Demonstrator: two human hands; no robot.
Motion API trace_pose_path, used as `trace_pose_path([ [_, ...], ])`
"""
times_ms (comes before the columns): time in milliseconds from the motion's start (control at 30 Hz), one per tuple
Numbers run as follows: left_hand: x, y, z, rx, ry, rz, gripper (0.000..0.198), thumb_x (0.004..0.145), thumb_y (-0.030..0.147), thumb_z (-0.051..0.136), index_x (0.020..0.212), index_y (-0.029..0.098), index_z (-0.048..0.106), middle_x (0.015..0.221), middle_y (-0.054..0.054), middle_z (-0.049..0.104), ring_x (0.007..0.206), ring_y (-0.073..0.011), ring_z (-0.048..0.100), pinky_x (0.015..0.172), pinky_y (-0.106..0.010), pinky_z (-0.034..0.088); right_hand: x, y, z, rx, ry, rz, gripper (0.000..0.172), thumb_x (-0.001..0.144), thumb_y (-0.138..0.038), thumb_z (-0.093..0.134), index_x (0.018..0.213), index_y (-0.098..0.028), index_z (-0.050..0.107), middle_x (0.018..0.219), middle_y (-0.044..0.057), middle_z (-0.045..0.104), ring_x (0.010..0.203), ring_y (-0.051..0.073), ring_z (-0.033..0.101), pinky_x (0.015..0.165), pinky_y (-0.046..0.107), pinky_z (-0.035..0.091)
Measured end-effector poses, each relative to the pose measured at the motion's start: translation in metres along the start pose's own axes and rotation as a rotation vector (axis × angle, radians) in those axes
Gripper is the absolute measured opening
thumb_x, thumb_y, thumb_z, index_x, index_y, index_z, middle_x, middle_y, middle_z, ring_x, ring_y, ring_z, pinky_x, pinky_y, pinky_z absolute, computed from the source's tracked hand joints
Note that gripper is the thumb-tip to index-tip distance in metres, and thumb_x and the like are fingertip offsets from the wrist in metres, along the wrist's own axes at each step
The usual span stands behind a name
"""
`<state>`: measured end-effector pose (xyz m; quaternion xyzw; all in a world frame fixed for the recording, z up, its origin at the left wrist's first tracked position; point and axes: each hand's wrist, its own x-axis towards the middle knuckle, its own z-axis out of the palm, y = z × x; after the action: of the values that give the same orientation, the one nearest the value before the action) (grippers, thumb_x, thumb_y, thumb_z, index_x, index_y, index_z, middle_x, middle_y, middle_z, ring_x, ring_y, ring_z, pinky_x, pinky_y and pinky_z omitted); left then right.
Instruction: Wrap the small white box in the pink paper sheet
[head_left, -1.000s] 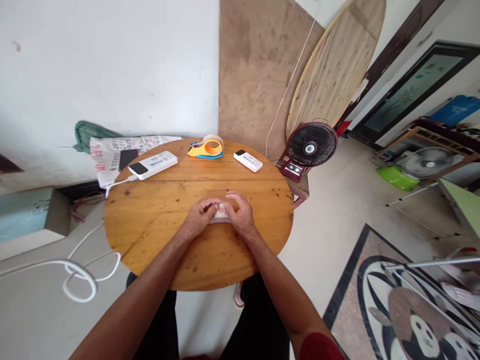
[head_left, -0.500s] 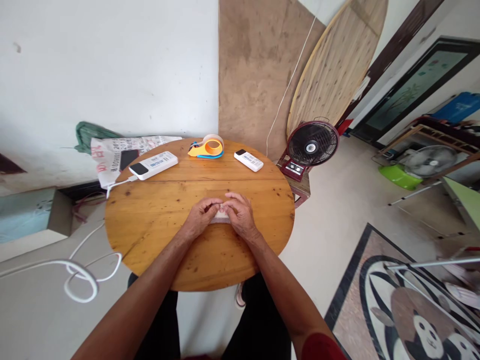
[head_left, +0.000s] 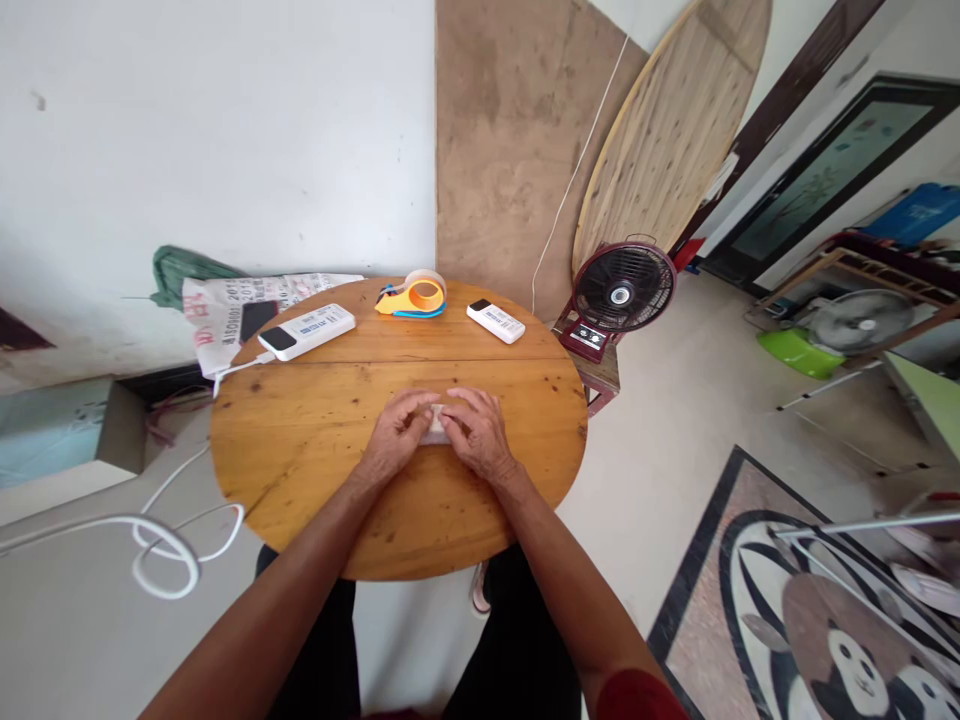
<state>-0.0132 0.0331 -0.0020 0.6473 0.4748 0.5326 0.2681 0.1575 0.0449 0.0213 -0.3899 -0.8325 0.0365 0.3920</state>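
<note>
A small whitish box-like block point(head_left: 435, 434) lies on the round wooden table point(head_left: 315, 440), close in front of me. My left hand point(head_left: 397, 430) curls round its left end, thumb and fingertips bent in on it. From the other side my right hand point(head_left: 478, 432) pinches at its right end, thumb on the near side and fingers arched over the top. Both hands cover much of the block, so its exact kind does not show. Beyond them stand an orange and blue tape dispenser point(head_left: 411, 300) and two white power banks, a left one point(head_left: 319, 330) and a right one point(head_left: 499, 322).
A white cable point(head_left: 244, 366) runs from the left power bank over the table's edge. Behind it lies a printed sack point(head_left: 214, 320). A dark red fan point(head_left: 619, 295) stands on a stool at the right. A large round board point(head_left: 667, 130) leans against the wall.
My fingertips have drawn slightly apart, and more of the block's top shows between them. The block stays in nearly the same place. The things at the back have not moved.
</note>
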Motion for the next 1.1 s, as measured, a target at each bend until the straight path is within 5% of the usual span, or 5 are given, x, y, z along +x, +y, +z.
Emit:
trace_pose_path([
  [167,-0.001,0.005,0.000,0.173,-0.019,0.166,0.023,0.088,0.030,0.052,0.099,0.020,0.071,0.105,-0.009,0.065,0.107,-0.0227,0.057,0.096,-0.042,0.045,-0.001,-0.001,-0.001,-0.020,0.010,-0.018,0.014,0.086,-0.025,0.057,0.090,-0.024,0.071,0.121,0.007,0.064,0.108,0.021,0.057,0.092,0.038,0.039],
  [400,-0.002,0.002,0.003,0.315,-0.003,0.227,0.021,0.088,0.027,0.054,0.097,0.020,0.071,0.112,-0.009,0.063,0.107,-0.0224,0.057,0.096,-0.043,0.045,-0.003,0.002,-0.001,0.067,0.096,0.086,0.017,0.085,-0.021,0.053,0.092,-0.021,0.068,0.120,0.009,0.064,0.107,0.021,0.059,0.095,0.037,0.040],
  [600,-0.002,0.004,0.005,0.365,0.006,0.247,0.022,0.088,0.025,0.052,0.096,0.020,0.071,0.112,-0.010,0.064,0.108,-0.0228,0.057,0.095,-0.043,0.045,-0.001,0.001,-0.001,-0.031,0.019,0.015,0.017,0.084,-0.018,0.054,0.090,-0.022,0.069,0.119,0.007,0.065,0.105,0.022,0.058,0.093,0.039,0.038],
  [733,-0.003,0.006,0.006,0.328,0.001,0.204,0.022,0.088,0.028,0.052,0.096,0.020,0.072,0.110,-0.010,0.065,0.107,-0.0232,0.058,0.096,-0.043,0.046,-0.002,0.000,0.001,-0.040,-0.022,0.011,0.017,0.082,-0.017,0.054,0.088,-0.022,0.068,0.115,0.006,0.067,0.103,0.022,0.058,0.092,0.038,0.038],
  [1100,-0.003,0.012,0.002,0.121,0.021,0.125,0.023,0.084,0.032,0.058,0.097,0.019,0.071,0.113,-0.011,0.063,0.109,-0.0236,0.059,0.097,-0.043,0.047,-0.002,0.005,-0.003,0.092,0.141,0.088,0.020,0.088,-0.018,0.045,0.095,-0.021,0.064,0.117,0.006,0.066,0.108,0.018,0.060,0.095,0.035,0.039],
])
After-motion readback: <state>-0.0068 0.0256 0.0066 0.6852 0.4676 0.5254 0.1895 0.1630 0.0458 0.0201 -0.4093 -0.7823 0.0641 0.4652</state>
